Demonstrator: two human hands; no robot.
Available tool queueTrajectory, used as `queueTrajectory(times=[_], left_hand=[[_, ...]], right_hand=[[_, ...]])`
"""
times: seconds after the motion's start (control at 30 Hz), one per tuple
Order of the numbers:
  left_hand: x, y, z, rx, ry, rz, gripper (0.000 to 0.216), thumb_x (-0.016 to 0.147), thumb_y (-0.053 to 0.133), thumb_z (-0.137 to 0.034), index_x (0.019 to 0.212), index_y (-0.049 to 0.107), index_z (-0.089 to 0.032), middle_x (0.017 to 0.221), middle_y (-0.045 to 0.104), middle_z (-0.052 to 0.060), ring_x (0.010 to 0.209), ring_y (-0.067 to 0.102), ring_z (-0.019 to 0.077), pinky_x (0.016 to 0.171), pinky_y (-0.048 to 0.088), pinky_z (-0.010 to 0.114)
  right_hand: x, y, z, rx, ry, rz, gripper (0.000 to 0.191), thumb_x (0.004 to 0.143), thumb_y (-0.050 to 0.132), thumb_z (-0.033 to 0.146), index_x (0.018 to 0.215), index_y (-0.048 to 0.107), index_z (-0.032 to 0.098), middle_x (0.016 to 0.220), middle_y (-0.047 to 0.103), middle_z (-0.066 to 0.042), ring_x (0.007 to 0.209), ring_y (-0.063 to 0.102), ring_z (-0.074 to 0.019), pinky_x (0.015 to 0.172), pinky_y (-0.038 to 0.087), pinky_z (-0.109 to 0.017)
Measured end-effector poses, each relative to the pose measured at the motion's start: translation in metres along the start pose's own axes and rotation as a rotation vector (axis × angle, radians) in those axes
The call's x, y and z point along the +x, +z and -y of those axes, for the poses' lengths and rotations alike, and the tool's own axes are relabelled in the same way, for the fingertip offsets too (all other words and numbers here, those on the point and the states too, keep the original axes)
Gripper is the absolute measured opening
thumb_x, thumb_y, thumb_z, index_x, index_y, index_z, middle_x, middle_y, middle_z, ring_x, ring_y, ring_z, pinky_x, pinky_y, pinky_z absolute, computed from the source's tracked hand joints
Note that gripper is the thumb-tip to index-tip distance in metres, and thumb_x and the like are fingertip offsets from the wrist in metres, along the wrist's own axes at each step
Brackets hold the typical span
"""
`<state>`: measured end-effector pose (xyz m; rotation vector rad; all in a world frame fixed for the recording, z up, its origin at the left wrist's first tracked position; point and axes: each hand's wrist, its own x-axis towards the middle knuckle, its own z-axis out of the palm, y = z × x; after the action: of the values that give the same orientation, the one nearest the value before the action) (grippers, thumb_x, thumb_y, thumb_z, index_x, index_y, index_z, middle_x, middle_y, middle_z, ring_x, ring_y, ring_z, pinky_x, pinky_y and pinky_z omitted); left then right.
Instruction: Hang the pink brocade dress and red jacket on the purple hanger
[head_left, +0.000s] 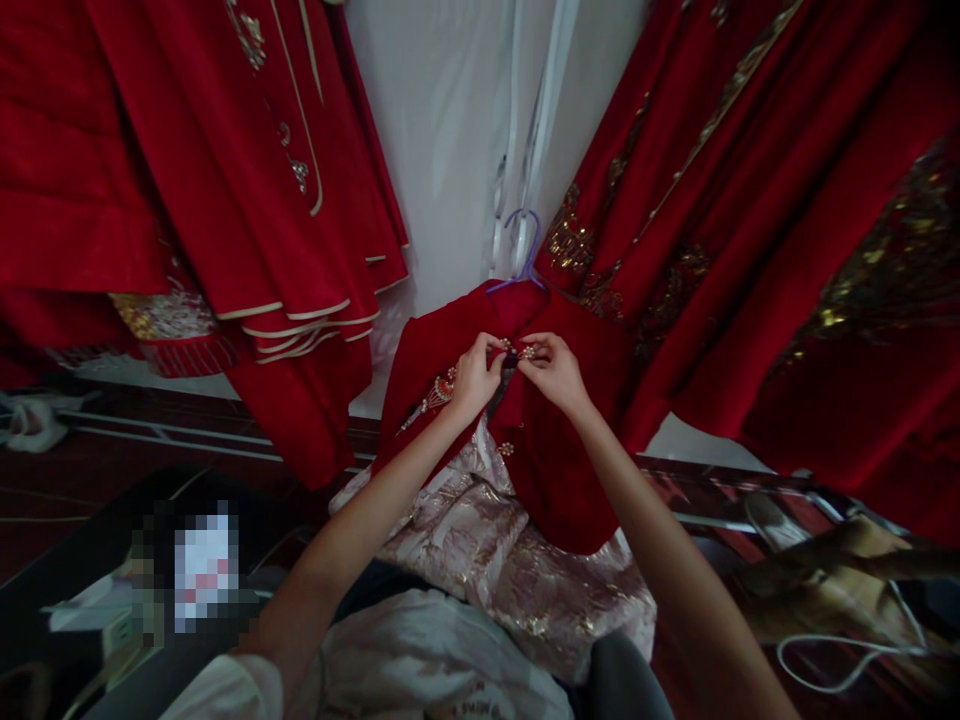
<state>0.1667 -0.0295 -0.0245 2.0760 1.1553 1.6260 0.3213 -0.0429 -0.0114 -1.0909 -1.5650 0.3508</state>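
A red jacket (pixel 570 470) hangs in front of me on a purple hanger (pixel 534 245). My left hand (pixel 478 380) pinches one front edge of the jacket just below the collar, closed at a small beaded fastener (pixel 505 344). Opposite it, my right hand (pixel 556 372) pinches the other edge at a flower-shaped beaded fastener (pixel 528 352). The fingertips of both hands nearly meet, and a small dark gap shows between them. Lower on the front sits another beaded fastener (pixel 506 449). A jewelled ornament (pixel 439 392) lies beside my left wrist. Pink-and-gold brocade fabric (pixel 517 570) spreads below the jacket.
Red garments with pale piping (pixel 292 250) hang at left. Red garments with gold sequins (pixel 720 280) hang at right. A pale wall (pixel 435 130) stands behind. Low at right are a white cable (pixel 825 688) and a shoe (pixel 776 522). A dark surface (pixel 90 540) carries small items at left.
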Motion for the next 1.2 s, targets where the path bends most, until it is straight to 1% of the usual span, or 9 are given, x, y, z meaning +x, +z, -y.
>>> queueTrajectory(times=[0.17, 0.33, 0.47, 0.63, 0.83, 0.9, 0.97, 1.07, 1.2], left_hand=[[-0.001, -0.005, -0.001, -0.084, -0.028, 0.006, 0.014, 0.085, 0.055, -0.014, 0.097, 0.052, -0.020, 0.099, 0.066, 0.004, 0.094, 0.064, 0.0169, 0.088, 0.049, 0.031], [0.000, -0.001, 0.005, -0.159, -0.030, 0.013, 0.017, 0.084, 0.055, -0.012, 0.098, 0.054, -0.020, 0.101, 0.066, 0.003, 0.096, 0.063, 0.0162, 0.093, 0.047, 0.032], [0.003, 0.003, 0.009, -0.152, -0.050, 0.043, 0.015, 0.084, 0.056, -0.013, 0.096, 0.058, -0.020, 0.100, 0.068, 0.003, 0.097, 0.064, 0.0170, 0.094, 0.046, 0.032], [0.008, 0.003, 0.009, -0.088, -0.069, 0.124, 0.014, 0.084, 0.057, -0.014, 0.095, 0.062, -0.019, 0.098, 0.070, 0.005, 0.093, 0.065, 0.0180, 0.091, 0.048, 0.032], [0.013, 0.006, 0.011, -0.149, -0.156, 0.061, 0.013, 0.083, 0.059, -0.016, 0.094, 0.065, -0.018, 0.100, 0.071, 0.005, 0.095, 0.065, 0.0174, 0.093, 0.048, 0.031], [0.013, 0.007, 0.012, -0.181, -0.158, 0.067, 0.013, 0.083, 0.060, -0.017, 0.095, 0.066, -0.018, 0.100, 0.071, 0.005, 0.095, 0.066, 0.0175, 0.093, 0.048, 0.032], [0.014, 0.007, 0.011, -0.211, -0.143, 0.095, 0.014, 0.084, 0.059, -0.017, 0.096, 0.066, -0.018, 0.100, 0.071, 0.005, 0.095, 0.066, 0.0173, 0.093, 0.048, 0.032], [0.016, 0.003, 0.009, -0.229, -0.099, 0.176, 0.014, 0.086, 0.056, -0.017, 0.095, 0.066, -0.017, 0.099, 0.071, 0.005, 0.095, 0.066, 0.0165, 0.093, 0.048, 0.031], [0.022, -0.006, 0.005, -0.146, -0.008, 0.288, 0.013, 0.086, 0.053, -0.015, 0.095, 0.063, -0.017, 0.100, 0.071, 0.006, 0.097, 0.065, 0.0169, 0.094, 0.047, 0.032]], right_hand=[[-0.001, 0.003, 0.001, 0.000, -0.004, -0.023, 0.028, 0.068, 0.064, 0.021, 0.095, 0.064, 0.019, 0.097, 0.057, -0.005, 0.078, 0.060, -0.0135, 0.071, 0.057, -0.030], [-0.005, 0.008, 0.002, 0.083, -0.016, -0.061, 0.023, 0.072, 0.063, 0.021, 0.095, 0.063, 0.020, 0.104, 0.053, -0.005, 0.081, 0.061, -0.0125, 0.076, 0.058, -0.030], [-0.007, 0.009, 0.002, 0.076, -0.044, -0.066, 0.021, 0.075, 0.062, 0.022, 0.096, 0.062, 0.020, 0.104, 0.052, -0.005, 0.084, 0.060, -0.0128, 0.077, 0.058, -0.030], [-0.009, 0.009, 0.006, 0.009, -0.090, -0.063, 0.020, 0.077, 0.059, 0.021, 0.098, 0.062, 0.020, 0.104, 0.051, -0.005, 0.086, 0.059, -0.0133, 0.077, 0.058, -0.031], [-0.010, 0.008, 0.009, -0.060, -0.126, -0.062, 0.019, 0.079, 0.056, 0.020, 0.097, 0.062, 0.020, 0.102, 0.051, -0.005, 0.084, 0.059, -0.0129, 0.076, 0.058, -0.029], [-0.010, 0.008, 0.009, -0.070, -0.119, -0.062, 0.019, 0.079, 0.056, 0.020, 0.097, 0.062, 0.021, 0.102, 0.051, -0.005, 0.084, 0.059, -0.0129, 0.076, 0.058, -0.029], [-0.009, 0.008, 0.009, -0.074, -0.111, -0.072, 0.018, 0.079, 0.056, 0.021, 0.096, 0.062, 0.020, 0.102, 0.052, -0.005, 0.084, 0.059, -0.0130, 0.076, 0.058, -0.029], [-0.008, 0.008, 0.008, -0.071, -0.110, -0.081, 0.017, 0.079, 0.055, 0.020, 0.095, 0.061, 0.020, 0.102, 0.052, -0.005, 0.084, 0.059, -0.0128, 0.076, 0.058, -0.029], [-0.008, 0.005, 0.009, -0.088, -0.127, -0.079, 0.017, 0.079, 0.056, 0.020, 0.095, 0.062, 0.020, 0.100, 0.052, -0.005, 0.083, 0.059, -0.0126, 0.075, 0.058, -0.028]])
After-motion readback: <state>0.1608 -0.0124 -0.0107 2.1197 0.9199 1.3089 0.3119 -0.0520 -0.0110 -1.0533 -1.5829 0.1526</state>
